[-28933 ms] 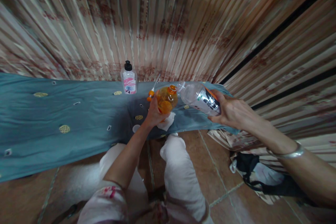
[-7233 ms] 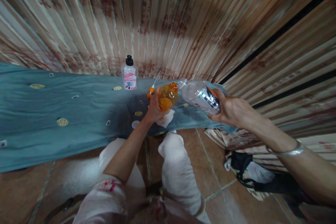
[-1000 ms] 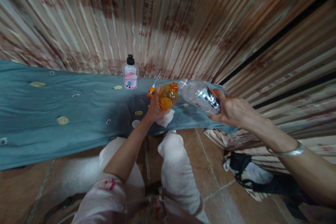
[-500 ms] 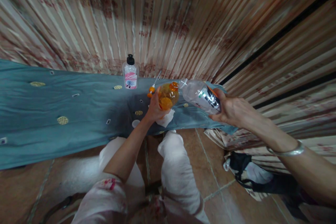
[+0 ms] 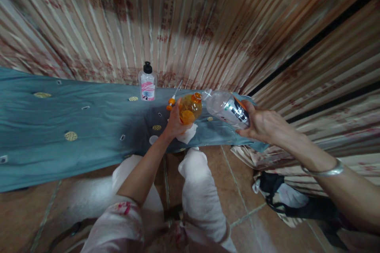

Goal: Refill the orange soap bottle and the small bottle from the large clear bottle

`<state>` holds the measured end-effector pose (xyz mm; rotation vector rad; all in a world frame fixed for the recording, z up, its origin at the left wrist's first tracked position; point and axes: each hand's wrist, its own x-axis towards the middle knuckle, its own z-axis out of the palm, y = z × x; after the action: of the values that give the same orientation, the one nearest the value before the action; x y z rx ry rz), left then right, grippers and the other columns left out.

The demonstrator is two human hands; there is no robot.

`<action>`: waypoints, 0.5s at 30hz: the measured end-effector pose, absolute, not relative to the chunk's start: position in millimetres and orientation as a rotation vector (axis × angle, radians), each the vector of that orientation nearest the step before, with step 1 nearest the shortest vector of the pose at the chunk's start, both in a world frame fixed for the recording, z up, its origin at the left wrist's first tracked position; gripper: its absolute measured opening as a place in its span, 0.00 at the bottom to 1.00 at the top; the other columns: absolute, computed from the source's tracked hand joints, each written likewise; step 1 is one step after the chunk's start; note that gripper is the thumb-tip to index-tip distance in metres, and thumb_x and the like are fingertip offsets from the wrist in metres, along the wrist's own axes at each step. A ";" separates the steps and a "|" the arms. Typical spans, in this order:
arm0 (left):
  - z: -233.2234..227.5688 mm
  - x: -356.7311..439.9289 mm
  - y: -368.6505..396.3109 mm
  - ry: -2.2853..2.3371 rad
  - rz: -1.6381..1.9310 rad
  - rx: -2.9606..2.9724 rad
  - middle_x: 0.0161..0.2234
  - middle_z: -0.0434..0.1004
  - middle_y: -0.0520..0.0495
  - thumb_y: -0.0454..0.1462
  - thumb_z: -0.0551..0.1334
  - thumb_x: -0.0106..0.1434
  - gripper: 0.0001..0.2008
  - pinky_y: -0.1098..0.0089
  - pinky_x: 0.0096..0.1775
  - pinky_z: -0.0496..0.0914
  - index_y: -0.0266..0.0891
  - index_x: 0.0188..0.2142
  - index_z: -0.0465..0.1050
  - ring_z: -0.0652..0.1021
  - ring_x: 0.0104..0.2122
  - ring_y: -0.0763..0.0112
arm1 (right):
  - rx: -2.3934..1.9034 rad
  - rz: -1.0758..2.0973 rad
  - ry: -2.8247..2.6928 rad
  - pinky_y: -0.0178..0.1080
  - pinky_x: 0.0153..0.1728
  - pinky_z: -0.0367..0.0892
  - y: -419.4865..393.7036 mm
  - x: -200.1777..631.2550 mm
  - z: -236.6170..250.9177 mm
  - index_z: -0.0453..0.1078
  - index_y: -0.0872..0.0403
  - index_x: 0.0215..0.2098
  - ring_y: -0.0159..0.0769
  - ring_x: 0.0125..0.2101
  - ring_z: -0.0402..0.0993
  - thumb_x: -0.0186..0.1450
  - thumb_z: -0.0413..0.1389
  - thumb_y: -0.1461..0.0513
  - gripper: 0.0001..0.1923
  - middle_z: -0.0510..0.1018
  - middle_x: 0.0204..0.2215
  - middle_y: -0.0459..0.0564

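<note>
My left hand is wrapped round a rounded, see-through orange bottle, whose uncapped neck leans to the right. In my right hand is a larger clear plastic bottle with a silver and black label. It lies nearly on its side, its neck tilted toward the orange bottle's mouth; whether the two mouths touch I cannot tell. Just left of the orange bottle lies an orange pump top with a thin clear tube. White tissue sits below my left hand, and a small clear cap lies by my wrist.
A clear bottle with a black top and pink label stands at the back of the blue-green cloth. Pleated curtains hang behind and to the right. A black bag rests on the tiled floor.
</note>
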<state>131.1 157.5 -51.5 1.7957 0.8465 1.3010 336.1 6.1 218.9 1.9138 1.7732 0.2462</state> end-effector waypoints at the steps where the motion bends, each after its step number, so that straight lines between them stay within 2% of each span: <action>1: -51.5 130.9 157.4 0.843 1.302 1.801 0.75 0.67 0.27 0.38 0.80 0.50 0.63 0.38 0.77 0.63 0.40 0.80 0.52 0.70 0.75 0.36 | 1.909 0.249 1.776 0.42 0.31 0.60 6.1 336.4 218.7 0.56 0.66 0.73 0.61 0.44 0.88 0.72 0.60 0.53 0.39 0.88 0.40 0.64; 4: -52.5 131.0 158.0 0.845 1.309 1.823 0.76 0.65 0.25 0.39 0.80 0.50 0.63 0.36 0.77 0.61 0.39 0.79 0.51 0.69 0.76 0.34 | 1.913 0.262 1.792 0.41 0.31 0.60 6.4 338.7 216.9 0.59 0.65 0.72 0.59 0.44 0.88 0.71 0.61 0.53 0.39 0.88 0.40 0.63; 10: -54.2 132.0 158.4 0.881 1.303 1.848 0.75 0.68 0.28 0.38 0.80 0.50 0.61 0.41 0.77 0.62 0.40 0.78 0.52 0.71 0.75 0.36 | 1.935 0.266 1.813 0.42 0.31 0.61 6.5 345.3 212.1 0.58 0.65 0.73 0.61 0.44 0.88 0.70 0.62 0.52 0.41 0.88 0.42 0.64; 15: -54.3 132.7 156.2 0.880 1.340 1.828 0.75 0.67 0.26 0.38 0.81 0.51 0.61 0.41 0.77 0.63 0.36 0.78 0.54 0.70 0.75 0.34 | 1.935 0.241 1.805 0.42 0.31 0.60 6.5 344.4 213.3 0.61 0.64 0.71 0.61 0.45 0.87 0.70 0.62 0.52 0.38 0.88 0.43 0.65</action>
<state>132.7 156.2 -54.3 1.8278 0.8798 1.3404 344.4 6.5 213.3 1.9346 1.8050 0.2409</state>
